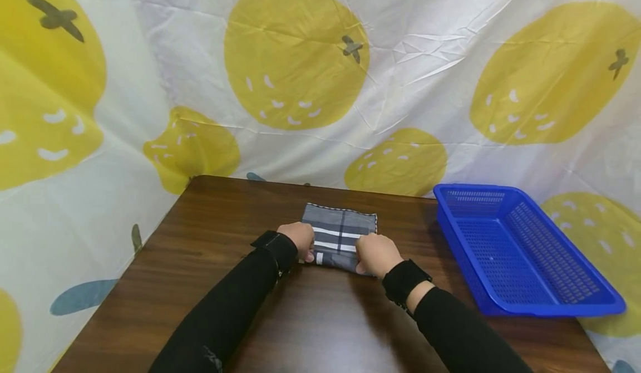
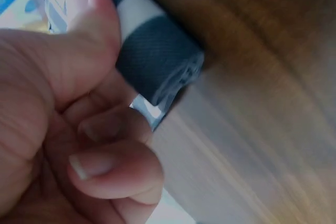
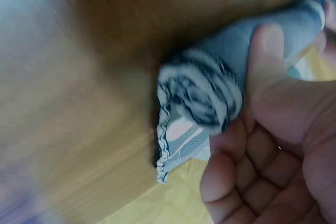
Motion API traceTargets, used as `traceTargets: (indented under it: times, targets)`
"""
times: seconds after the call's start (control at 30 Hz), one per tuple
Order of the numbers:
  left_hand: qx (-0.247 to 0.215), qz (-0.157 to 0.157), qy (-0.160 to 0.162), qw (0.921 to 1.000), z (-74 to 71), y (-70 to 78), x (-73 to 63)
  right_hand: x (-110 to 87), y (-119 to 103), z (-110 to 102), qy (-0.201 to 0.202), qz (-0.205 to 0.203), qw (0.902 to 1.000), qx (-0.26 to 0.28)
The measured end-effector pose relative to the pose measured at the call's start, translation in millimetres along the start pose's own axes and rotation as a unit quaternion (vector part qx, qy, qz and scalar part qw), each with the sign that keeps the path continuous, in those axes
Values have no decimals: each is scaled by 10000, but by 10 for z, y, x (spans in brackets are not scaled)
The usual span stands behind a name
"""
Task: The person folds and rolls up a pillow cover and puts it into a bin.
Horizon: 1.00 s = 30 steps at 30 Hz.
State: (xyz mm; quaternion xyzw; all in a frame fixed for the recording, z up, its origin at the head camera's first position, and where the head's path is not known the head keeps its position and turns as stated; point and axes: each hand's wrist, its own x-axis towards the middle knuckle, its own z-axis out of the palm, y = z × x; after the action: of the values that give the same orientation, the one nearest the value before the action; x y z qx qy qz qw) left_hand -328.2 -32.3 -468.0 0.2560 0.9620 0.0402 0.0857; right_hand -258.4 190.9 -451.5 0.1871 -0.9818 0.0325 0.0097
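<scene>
A grey checked cloth (image 1: 328, 225) with white stripes and a dark line lies on the wooden table, its near edge rolled up. At the roll's left end, my left hand (image 1: 299, 240) pinches the fabric, thumb on top and fingers curled. The left wrist view shows that end of the rolled cloth (image 2: 157, 51) just beyond the thumb. My right hand (image 1: 378, 255) grips the other end of the roll. In the right wrist view, the cloth's spiral layers (image 3: 202, 93) face the camera, and a flat stitched edge hangs out beyond the roll.
A blue plastic basket (image 1: 548, 310) with perforated walls stands on the right of the table. The brown wooden table (image 1: 215, 222) ends at the back against a white curtain (image 1: 300, 156) printed with yellow lemons, which also runs along the left side.
</scene>
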Motion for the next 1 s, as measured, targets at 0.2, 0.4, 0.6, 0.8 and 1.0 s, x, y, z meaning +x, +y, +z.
traceTargets:
  times: [0.2,0.4,0.6,0.8,1.0]
  targets:
    - [101,256,-528,9982,-19,-71,131,-186,-96,68,815,-254,9949,-544]
    - [115,353,-583,9976,22,-103,175,-252,-132,139,1125,-443,9861,-1142]
    - [36,207,-692,9974,18,-86,153,-181,-125,90,770,-489,9906,-1020]
    - [-163,66,-792,9967,-1,-67,98,18,-22,-31,-390,-313,9985,-233]
    - [-165,13,-518,9985,11,-46,6,246,50,-65,-1272,-20,9918,-97]
